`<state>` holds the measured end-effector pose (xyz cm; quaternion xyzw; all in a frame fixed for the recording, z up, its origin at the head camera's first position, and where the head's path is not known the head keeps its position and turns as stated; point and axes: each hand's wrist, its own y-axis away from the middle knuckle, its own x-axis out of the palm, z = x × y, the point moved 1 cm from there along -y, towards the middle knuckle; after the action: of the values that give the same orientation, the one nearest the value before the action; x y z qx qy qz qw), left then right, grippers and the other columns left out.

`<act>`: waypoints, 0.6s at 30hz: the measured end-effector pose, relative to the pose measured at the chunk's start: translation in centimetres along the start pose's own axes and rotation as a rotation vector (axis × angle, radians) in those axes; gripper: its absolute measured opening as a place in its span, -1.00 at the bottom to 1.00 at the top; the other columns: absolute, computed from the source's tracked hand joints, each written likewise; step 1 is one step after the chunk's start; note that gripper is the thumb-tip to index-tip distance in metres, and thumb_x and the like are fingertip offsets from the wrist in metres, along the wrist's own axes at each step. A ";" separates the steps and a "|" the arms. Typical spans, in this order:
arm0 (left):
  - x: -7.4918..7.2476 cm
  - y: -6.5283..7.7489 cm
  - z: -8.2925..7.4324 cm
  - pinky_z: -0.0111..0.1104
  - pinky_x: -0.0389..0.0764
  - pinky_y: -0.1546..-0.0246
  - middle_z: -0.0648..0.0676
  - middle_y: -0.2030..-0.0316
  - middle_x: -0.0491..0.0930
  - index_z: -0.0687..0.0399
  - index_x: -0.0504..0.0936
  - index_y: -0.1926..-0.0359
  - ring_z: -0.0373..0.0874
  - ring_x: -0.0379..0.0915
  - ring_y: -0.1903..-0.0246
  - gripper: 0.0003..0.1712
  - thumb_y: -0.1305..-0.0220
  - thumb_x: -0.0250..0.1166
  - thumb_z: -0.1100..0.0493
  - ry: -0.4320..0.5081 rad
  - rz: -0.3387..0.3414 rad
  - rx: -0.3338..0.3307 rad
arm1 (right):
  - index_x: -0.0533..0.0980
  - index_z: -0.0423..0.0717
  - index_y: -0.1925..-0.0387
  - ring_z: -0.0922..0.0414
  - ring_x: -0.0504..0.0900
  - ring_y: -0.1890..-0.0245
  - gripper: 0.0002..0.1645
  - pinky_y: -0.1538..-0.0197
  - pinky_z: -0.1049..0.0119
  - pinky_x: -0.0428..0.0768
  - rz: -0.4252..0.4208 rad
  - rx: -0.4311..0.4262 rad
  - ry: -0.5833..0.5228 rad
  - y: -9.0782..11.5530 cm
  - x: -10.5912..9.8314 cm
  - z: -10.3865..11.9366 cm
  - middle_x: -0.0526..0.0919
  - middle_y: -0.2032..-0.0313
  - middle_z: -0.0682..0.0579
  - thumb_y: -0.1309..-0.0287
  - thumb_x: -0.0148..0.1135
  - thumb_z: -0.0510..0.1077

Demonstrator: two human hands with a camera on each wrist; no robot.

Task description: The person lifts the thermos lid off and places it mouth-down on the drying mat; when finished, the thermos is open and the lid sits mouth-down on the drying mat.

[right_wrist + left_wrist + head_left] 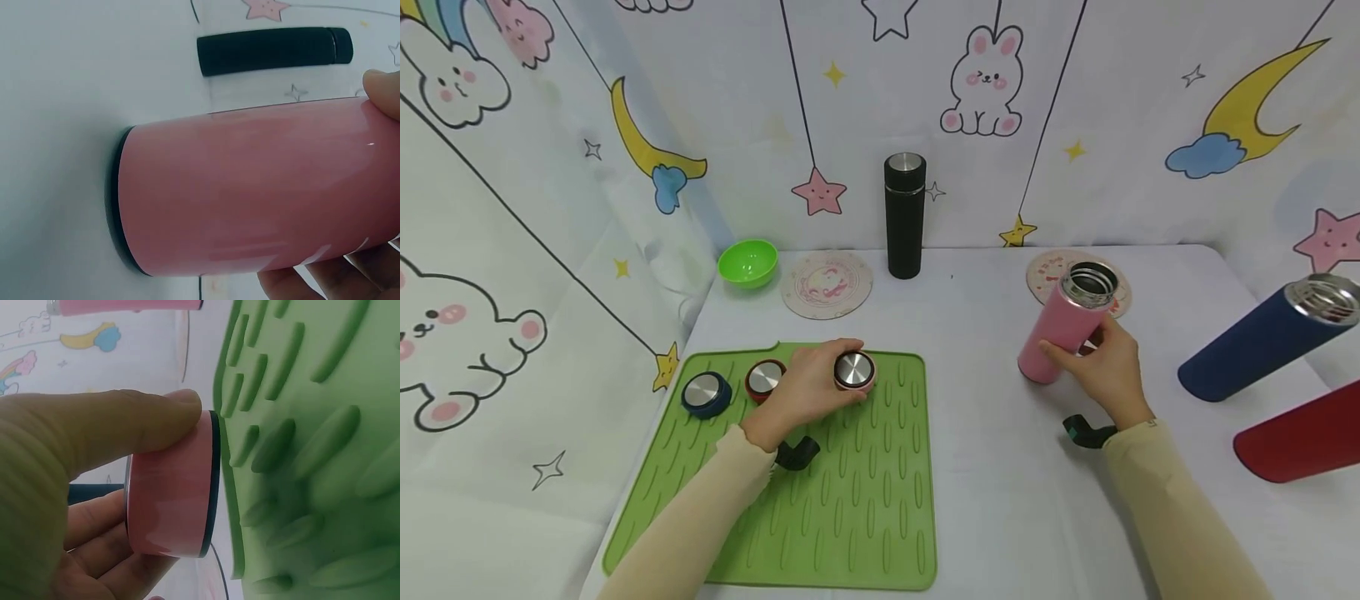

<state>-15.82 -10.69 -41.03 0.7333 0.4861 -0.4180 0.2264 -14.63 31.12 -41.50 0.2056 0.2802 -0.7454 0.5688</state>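
My left hand (808, 379) grips a pink bottle lid (854, 371) with a silver top, just above the green ridged mat (820, 517). In the left wrist view, thumb and fingers pinch the lid (172, 494) from both sides, its dark rim toward the mat. On the right, my right hand (1105, 371) holds a pink thermos bottle (1060, 329) round its body. The bottle has no lid on, and its steel mouth faces up. The right wrist view shows its dark base (122, 200) at or very near the white tabletop; contact cannot be told.
On the mat sit a blue lid (706, 395) and a red lid (764, 380). A capped black thermos (905, 217), a green bowl (748, 263) and two round coasters (827, 285) are at the back. Lidless blue (1262, 337) and red (1300, 433) bottles stand far right.
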 end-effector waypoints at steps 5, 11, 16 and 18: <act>0.1 -0.1 0.4 0.14 0.48 -0.33 0.18 -0.23 0.67 0.14 0.53 -0.37 0.12 0.65 -0.17 -0.14 -0.07 0.64 0.05 -0.042 0.001 0.008 | 0.37 -0.09 -0.41 0.18 0.55 -0.06 -0.06 0.11 0.74 0.51 -0.047 0.060 0.010 -1.2 -1.0 -1.1 0.59 -0.28 -0.18 -0.12 0.55 0.19; 0.2 -0.2 0.6 0.16 0.46 -0.28 0.16 -0.20 0.69 0.12 0.56 -0.35 0.12 0.67 -0.13 -0.17 -0.07 0.64 0.04 -0.078 0.009 -0.009 | 0.35 -0.01 -0.45 0.24 0.57 -0.07 -0.02 0.12 0.81 0.49 -0.130 0.149 -0.012 -2.3 -2.2 -2.2 0.59 -0.31 -0.12 -0.10 0.55 0.22; 0.1 -0.1 0.6 0.12 0.47 -0.21 0.16 -0.18 0.71 0.13 0.57 -0.33 0.11 0.68 -0.10 -0.19 -0.07 0.64 0.04 -0.087 0.019 -0.022 | 0.38 0.03 -0.43 0.41 0.51 0.04 -0.05 0.12 0.78 0.46 -0.194 0.198 -0.012 -3.0 -2.8 -3.1 0.60 -0.27 -0.09 -0.08 0.56 0.20; 0.2 0.0 0.6 0.11 0.46 -0.20 0.16 -0.18 0.71 0.13 0.58 -0.33 0.10 0.68 -0.09 -0.20 -0.08 0.64 0.04 -0.086 0.022 -0.025 | 0.38 0.04 -0.43 0.39 0.52 0.01 -0.06 0.03 0.70 0.52 -0.208 0.218 -0.005 -3.2 -3.1 -3.2 0.60 -0.29 -0.09 -0.10 0.55 0.20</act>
<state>-16.06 -11.04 -41.51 0.7172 0.4728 -0.4405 0.2607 -16.90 36.10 -41.45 0.2342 0.2159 -0.8270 0.4633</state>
